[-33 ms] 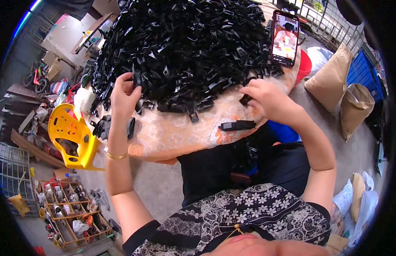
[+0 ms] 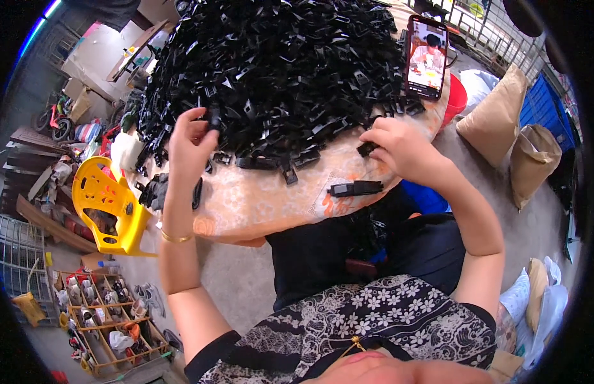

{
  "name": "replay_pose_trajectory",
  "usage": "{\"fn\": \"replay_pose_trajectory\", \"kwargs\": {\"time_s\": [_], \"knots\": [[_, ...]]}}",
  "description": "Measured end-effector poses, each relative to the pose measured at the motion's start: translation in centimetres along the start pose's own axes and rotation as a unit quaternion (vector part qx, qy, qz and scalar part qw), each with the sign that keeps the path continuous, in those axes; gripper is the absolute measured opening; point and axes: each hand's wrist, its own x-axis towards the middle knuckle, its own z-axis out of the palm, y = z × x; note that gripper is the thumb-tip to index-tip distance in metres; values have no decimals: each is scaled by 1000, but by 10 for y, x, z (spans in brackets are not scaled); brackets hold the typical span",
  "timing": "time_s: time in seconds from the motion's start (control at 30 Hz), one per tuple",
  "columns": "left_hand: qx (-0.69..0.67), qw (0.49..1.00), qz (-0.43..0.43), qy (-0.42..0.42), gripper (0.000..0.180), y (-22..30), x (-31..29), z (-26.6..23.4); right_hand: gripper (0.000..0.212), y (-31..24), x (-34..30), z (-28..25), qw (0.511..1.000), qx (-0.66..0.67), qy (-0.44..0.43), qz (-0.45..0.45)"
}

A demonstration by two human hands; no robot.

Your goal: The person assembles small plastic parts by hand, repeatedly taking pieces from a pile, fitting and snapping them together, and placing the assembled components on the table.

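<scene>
A big heap of small black plastic buckle-like parts (image 2: 277, 73) covers most of the table, which has a pale orange patterned cloth (image 2: 245, 205). At the heap's left front edge, my left hand (image 2: 190, 146) pinches a dark plastic part (image 2: 213, 118) between thumb and fingers. My right hand (image 2: 402, 147), at the heap's right front edge, has its fingers closed on another small black plastic part (image 2: 367, 149), partly hidden by the fingertips. Between me and the heap, a longer black piece (image 2: 356, 188) lies on the cloth near the table's edge. Several loose dark parts (image 2: 157, 191) lie left of my left wrist.
A phone (image 2: 427, 61) showing a video stands at the table's right rim. To the left are a yellow plastic chair (image 2: 108, 205) and a wooden shoe rack (image 2: 105, 320). Brown sacks (image 2: 495, 118) and a red bucket (image 2: 457, 99) stand to the right.
My left hand has shifted slightly to the right with the part in its fingers. My right hand stays almost in place.
</scene>
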Motion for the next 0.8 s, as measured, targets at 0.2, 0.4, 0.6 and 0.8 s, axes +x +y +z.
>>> {"fn": "replay_pose_trajectory", "kwargs": {"time_s": [0.2, 0.4, 0.6, 0.8], "knots": [[-15, 942, 96, -320, 31, 70, -42, 79, 23, -7, 2, -5, 991, 129, 41, 16], [76, 928, 309, -192, 27, 62, -45, 126, 21, -20, 4, -1, 950, 287, 45, 116], [155, 935, 284, -146, 22, 74, -50, 111, 22, -6, -4, 20, 960, 262, 75, 68], [145, 936, 266, -179, 20, 71, -47, 108, 27, -11, -4, 3, 996, 44, 76, -10]]}}
